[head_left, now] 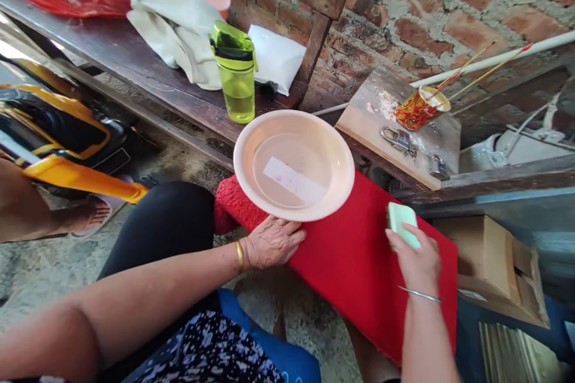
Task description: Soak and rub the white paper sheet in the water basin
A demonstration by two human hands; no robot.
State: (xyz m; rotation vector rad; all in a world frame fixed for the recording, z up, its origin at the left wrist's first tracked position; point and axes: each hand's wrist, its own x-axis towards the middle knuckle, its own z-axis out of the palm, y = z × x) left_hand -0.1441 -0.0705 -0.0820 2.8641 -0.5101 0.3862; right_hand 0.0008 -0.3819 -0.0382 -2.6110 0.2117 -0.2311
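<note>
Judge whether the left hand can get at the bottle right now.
Probably yes, but not straight: the basin lies between the left hand and the bottle. Going around the basin's left side looks free.

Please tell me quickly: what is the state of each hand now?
Left hand: open, at the edge of the red cloth, by the basin.
Right hand: closed, holding the pale green brush.
</note>
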